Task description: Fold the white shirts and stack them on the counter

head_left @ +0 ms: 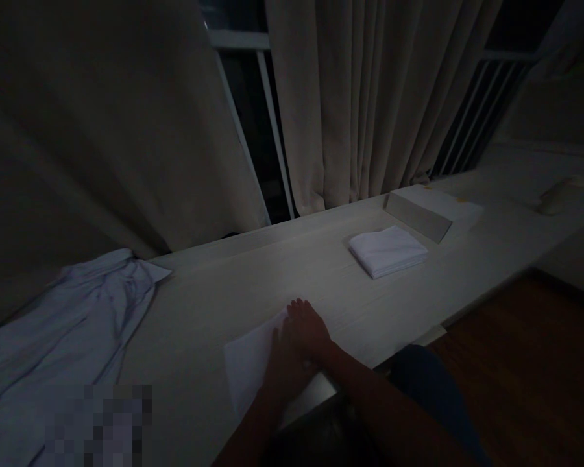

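A white folded cloth (247,364) lies flat near the front edge of the long pale tabletop (209,292). My left hand (286,366) rests palm down on its right part, with fingers stretched forward. Against it, at the cloth's right edge, my right hand (310,329) also lies flat, its fingertips pointing away from me. The two hands overlap, so the cloth's right side is hidden beneath them. Farther off to the right sits a neat stack of folded white cloth (389,250).
Crumpled pale cloth (78,311) is heaped at the left. Behind the stack stands a white box (428,211); a blurred object (562,193) lies farther right. Beige curtains (365,97) hang along the back before a railing. My knee (428,389) is below the front edge.
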A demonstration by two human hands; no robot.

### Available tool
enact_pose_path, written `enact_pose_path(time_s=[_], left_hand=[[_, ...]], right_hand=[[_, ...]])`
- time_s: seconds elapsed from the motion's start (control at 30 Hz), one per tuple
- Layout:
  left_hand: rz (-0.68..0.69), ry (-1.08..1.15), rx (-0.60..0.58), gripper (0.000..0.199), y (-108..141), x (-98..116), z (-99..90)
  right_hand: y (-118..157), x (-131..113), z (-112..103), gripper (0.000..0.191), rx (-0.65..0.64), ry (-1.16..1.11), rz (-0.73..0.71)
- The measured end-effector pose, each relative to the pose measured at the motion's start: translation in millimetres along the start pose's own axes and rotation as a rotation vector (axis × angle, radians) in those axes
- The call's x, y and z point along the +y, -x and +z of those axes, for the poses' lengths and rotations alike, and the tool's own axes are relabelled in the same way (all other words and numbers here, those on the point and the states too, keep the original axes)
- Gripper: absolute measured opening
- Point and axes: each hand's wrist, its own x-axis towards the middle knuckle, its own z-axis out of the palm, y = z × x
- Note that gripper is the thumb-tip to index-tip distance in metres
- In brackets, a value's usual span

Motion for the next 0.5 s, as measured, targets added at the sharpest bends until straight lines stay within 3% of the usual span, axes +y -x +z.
enact_pose_path(time_s=[0.17,0.27,0.43,0.5], left_hand=[[-0.022,-0.001,0.019,0.090,0.9,4.4,-2.5],[-0.105,-0.039,0.078,0.086,10.5,3.7,-4.9],[-0.446,-0.154,0.171,0.090,54.3,-33.0,-3.6],[-0.501,-0.159,0.174,0.090,73.2,-50.6,-1.4]], right_hand=[[-1.7,0.4,-0.2,0.064,-0.052,-0.005,0.017],[-3.9,0.7,1.5,0.067,-0.108,0.001,0.009],[-0.8,-2.2,4.6,0.077,-0.108,0.040,0.001],[0.3,-4.3,5.1,0.074,-0.106,0.048,-0.002]])
